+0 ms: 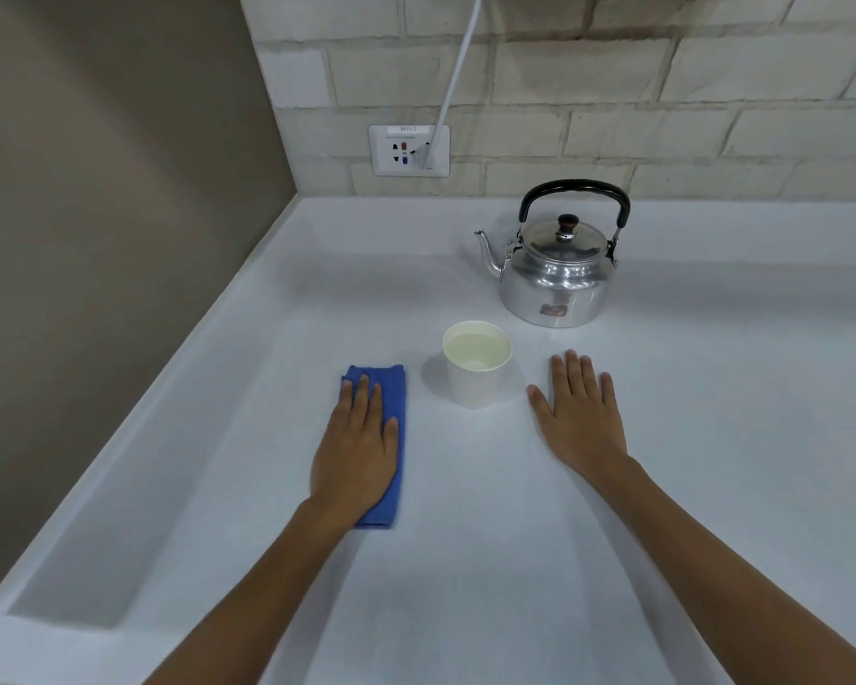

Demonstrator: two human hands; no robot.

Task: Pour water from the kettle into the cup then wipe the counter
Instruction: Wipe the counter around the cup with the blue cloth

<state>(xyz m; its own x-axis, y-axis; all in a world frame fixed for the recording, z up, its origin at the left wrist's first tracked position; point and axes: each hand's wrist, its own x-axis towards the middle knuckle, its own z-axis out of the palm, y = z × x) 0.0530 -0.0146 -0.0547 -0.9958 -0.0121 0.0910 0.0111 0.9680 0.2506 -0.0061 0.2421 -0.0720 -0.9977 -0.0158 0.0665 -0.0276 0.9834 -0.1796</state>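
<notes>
A shiny metal kettle [557, 274] with a black handle stands upright at the back of the white counter [490, 536], its spout pointing left. In front of it a white paper cup [476, 365] holds water. My left hand [357, 447] lies flat, palm down, on a folded blue cloth [396, 388] to the left of the cup. To the cup's right my right hand [581, 412] rests flat on the bare counter with fingers spread, holding nothing.
A raised lip [208, 348] borders the counter on the left, against a beige wall. Behind the counter, a brick-pattern wall carries a power socket [408, 150] with a white cable plugged in.
</notes>
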